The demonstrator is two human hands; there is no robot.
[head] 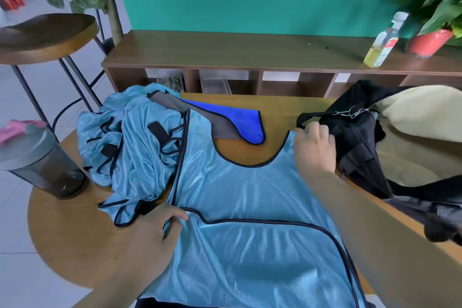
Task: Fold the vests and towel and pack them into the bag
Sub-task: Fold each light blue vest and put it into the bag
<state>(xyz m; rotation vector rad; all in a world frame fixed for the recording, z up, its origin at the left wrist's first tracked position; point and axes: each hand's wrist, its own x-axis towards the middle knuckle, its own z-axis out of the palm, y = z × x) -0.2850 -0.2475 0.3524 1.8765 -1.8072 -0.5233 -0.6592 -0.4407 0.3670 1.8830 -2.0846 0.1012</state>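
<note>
Spread flat nearest the camera, one light-blue vest (250, 207) with black piping covers the lower middle of the frame on the round wooden worktop (70, 240), neckline towards the top. The left hand (155, 230), at lower left, has its grip pinched on the vest's piped side edge. The right hand (313, 147), right of centre, lies with bent fingers on the vest's shoulder strap just beside the bag; blur hides whether that grip is clenched on the cloth or only pressing it.

I judge the task to be at an early stage. This vest is laid out and smoothed but shows no fold yet. A heap of vests (130, 147) of the same blue sits crumpled at left centre, touching the spread one. The towel (242, 122), blue on one face and grey on the other, lies partly under that heap above the neckline, loosely doubled and not neatly folded. So all the folding and the packing appear to remain.

As for containers, the black bag (360, 147) sits at the right edge with its mouth gaping, showing pale beige lining (415, 112). Whether anything is inside I cannot tell. A smoky shaker cup (42, 165) stands at far left, lid on, seemingly empty. On the shelf (225, 50) behind, a bottle (382, 42) holds yellow liquid low down, and clear trays (215, 81) sit in the cubbies.
</note>
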